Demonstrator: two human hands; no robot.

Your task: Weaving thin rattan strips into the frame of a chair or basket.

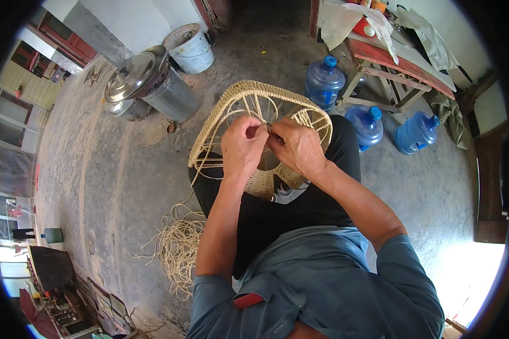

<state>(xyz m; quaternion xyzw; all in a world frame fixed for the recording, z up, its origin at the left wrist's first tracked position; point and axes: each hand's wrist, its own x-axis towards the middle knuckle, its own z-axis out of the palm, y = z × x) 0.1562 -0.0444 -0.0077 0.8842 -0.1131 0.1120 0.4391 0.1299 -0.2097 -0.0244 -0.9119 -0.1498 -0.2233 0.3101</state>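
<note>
A woven seat frame [210, 121], wrapped in straw-coloured cord, rests across my knees, with cord strands strung over its open middle. Above that opening my left hand [243, 148] and my right hand [301, 146] meet, thumbs and fingertips pinched close together. A thin strand of the same cord appears to run between the fingertips; the exact grip is partly hidden by the fingers. From the frame's left side a loose cord [191, 195] hangs down to a tangled heap of cord [180, 251] on the floor beside my left leg.
Blue water jugs stand right of the frame, the nearest jug [324, 85] close to its far right corner. Behind them is a wooden table [401, 70] covered with items. At far left are a metal bin [172, 96], a lidded steel pot [131, 79] and a white bucket [191, 53].
</note>
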